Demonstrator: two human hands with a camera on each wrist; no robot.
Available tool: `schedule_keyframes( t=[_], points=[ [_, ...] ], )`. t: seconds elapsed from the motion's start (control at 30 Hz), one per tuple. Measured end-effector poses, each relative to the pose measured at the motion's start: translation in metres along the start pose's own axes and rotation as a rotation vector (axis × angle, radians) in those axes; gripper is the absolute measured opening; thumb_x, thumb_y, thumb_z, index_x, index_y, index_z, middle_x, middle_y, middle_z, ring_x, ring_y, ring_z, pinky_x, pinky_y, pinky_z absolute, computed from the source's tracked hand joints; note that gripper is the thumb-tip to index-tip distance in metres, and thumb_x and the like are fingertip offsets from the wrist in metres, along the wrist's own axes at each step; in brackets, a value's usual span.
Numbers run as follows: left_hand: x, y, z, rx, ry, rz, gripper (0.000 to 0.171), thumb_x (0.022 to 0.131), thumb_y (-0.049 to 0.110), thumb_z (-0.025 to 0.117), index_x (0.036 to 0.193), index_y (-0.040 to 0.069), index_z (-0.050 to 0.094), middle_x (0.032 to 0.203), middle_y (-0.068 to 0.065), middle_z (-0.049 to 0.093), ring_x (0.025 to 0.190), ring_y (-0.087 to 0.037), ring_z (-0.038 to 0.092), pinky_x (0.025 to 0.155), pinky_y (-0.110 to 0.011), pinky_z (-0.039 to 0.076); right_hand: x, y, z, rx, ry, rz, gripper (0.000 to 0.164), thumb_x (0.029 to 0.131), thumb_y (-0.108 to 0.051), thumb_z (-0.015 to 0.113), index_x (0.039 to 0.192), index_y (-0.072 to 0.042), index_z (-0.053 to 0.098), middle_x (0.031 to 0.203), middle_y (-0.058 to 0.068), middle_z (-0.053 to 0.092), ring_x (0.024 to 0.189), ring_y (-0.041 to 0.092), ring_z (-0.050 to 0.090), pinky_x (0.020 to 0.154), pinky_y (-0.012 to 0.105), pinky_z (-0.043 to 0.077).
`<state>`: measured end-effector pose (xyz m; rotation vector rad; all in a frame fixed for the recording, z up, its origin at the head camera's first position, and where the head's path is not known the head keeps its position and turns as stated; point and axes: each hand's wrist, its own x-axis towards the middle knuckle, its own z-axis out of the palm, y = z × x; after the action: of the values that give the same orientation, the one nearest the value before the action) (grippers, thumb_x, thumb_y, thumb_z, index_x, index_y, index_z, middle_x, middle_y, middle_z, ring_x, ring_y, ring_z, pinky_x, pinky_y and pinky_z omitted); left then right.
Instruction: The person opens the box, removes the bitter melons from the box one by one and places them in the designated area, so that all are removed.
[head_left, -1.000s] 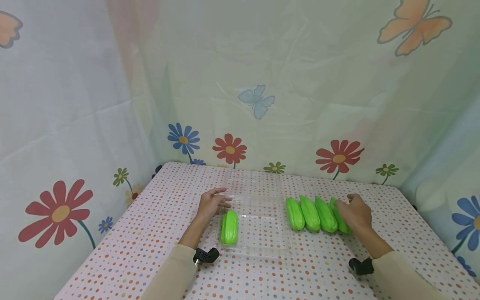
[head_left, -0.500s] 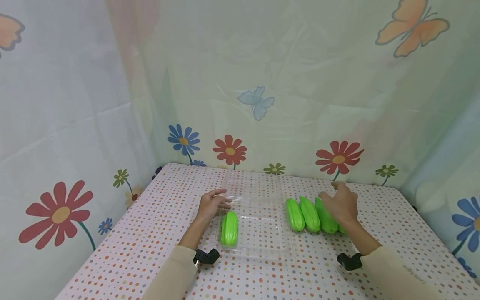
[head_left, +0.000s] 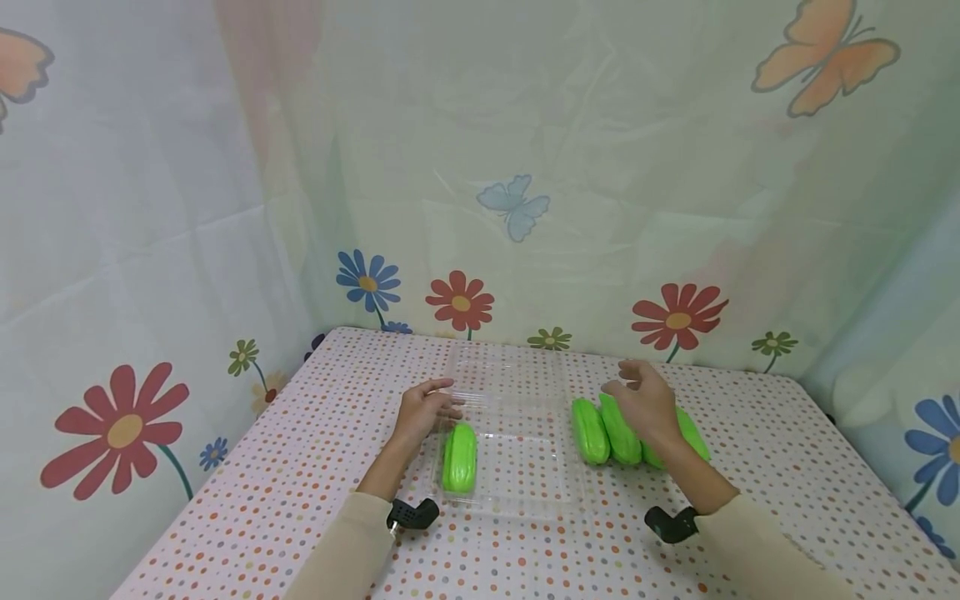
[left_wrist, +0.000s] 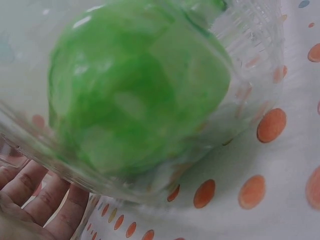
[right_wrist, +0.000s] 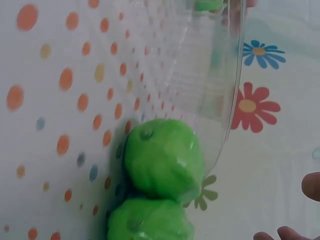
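Observation:
A clear plastic clamshell box [head_left: 525, 467] lies on the table with its lid [head_left: 506, 365] folded back. Inside, along its left wall, is one long, ridged green vegetable-like piece [head_left: 459, 458]. My left hand [head_left: 422, 410] is at the box's left side, fingers relaxed; in the left wrist view its fingers [left_wrist: 47, 202] show beside the clear wall. Above the row of similar green pieces [head_left: 591, 432] to the right of the box, my right hand [head_left: 643, 406] hovers with loosely bent fingers and partly covers them. Nothing shows in its grasp; the right wrist view catches only fingertips [right_wrist: 287, 233].
A white tablecloth [head_left: 510, 558] with coloured dots covers the table. Cloth walls printed with flowers and butterflies [head_left: 514, 204] close in the back and sides. Black wrist cameras [head_left: 671, 525] sit at both sleeves.
My right hand has moved left along the row, away from the rightmost green piece. That piece is uncovered again beside the hand. The left hand and the box stay put.

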<state>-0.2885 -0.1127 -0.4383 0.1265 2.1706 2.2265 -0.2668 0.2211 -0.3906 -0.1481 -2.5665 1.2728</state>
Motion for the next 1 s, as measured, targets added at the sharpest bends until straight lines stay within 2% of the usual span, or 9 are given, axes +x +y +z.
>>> schedule_keyframes(
  t=[0.07, 0.3, 0.43, 0.7, 0.87, 1.0],
  points=[
    [0.000, 0.000, 0.000, 0.001, 0.003, -0.002, 0.041, 0.099, 0.005, 0.056, 0.138, -0.005, 0.057, 0.119, -0.032, 0.068, 0.099, -0.044, 0.072, 0.080, -0.045, 0.062, -0.001, -0.005, 0.003, 0.040, -0.042, -0.002, 0.056, 0.100, -0.023, 0.057, 0.148, 0.003, 0.043, 0.146, 0.025, 0.049, 0.131, 0.042, 0.047, 0.104, 0.056, 0.044],
    [0.000, 0.001, 0.000, 0.014, 0.013, -0.001, 0.043, 0.098, 0.006, 0.057, 0.139, -0.007, 0.055, 0.118, -0.032, 0.068, 0.094, -0.040, 0.074, 0.079, -0.043, 0.062, -0.003, -0.018, 0.018, 0.221, -0.165, 0.038, 0.051, 0.101, -0.016, 0.055, 0.147, 0.003, 0.044, 0.143, 0.024, 0.051, 0.120, 0.039, 0.060, 0.097, 0.047, 0.055],
    [0.001, 0.000, 0.000, 0.009, 0.003, 0.000, 0.043, 0.098, 0.006, 0.057, 0.139, -0.007, 0.055, 0.118, -0.032, 0.068, 0.095, -0.041, 0.073, 0.079, -0.042, 0.062, -0.004, -0.022, 0.026, 0.263, -0.210, 0.036, 0.049, 0.100, -0.014, 0.056, 0.145, 0.003, 0.046, 0.142, 0.025, 0.052, 0.119, 0.037, 0.061, 0.094, 0.045, 0.057],
    [0.001, 0.001, -0.001, 0.009, -0.003, 0.002, 0.042, 0.099, 0.004, 0.055, 0.139, -0.006, 0.055, 0.116, -0.029, 0.070, 0.097, -0.044, 0.072, 0.081, -0.046, 0.062, -0.011, -0.035, 0.036, 0.288, -0.267, 0.019, 0.049, 0.096, -0.014, 0.060, 0.141, 0.004, 0.050, 0.137, 0.025, 0.055, 0.115, 0.035, 0.063, 0.086, 0.038, 0.060],
    [0.002, 0.000, -0.001, 0.006, -0.006, -0.006, 0.042, 0.098, 0.004, 0.055, 0.139, -0.006, 0.056, 0.117, -0.029, 0.070, 0.097, -0.043, 0.072, 0.081, -0.046, 0.062, -0.015, -0.042, 0.046, 0.256, -0.296, 0.068, 0.049, 0.095, -0.016, 0.061, 0.139, 0.003, 0.052, 0.135, 0.024, 0.058, 0.112, 0.036, 0.063, 0.086, 0.043, 0.060],
    [0.002, 0.000, -0.001, 0.004, -0.015, -0.006, 0.043, 0.099, 0.005, 0.055, 0.141, -0.006, 0.054, 0.118, -0.031, 0.069, 0.095, -0.041, 0.073, 0.078, -0.042, 0.062, -0.018, -0.046, 0.054, 0.235, -0.323, 0.074, 0.047, 0.095, -0.017, 0.063, 0.136, 0.003, 0.054, 0.127, 0.023, 0.063, 0.110, 0.038, 0.063, 0.083, 0.043, 0.060]
  ],
)
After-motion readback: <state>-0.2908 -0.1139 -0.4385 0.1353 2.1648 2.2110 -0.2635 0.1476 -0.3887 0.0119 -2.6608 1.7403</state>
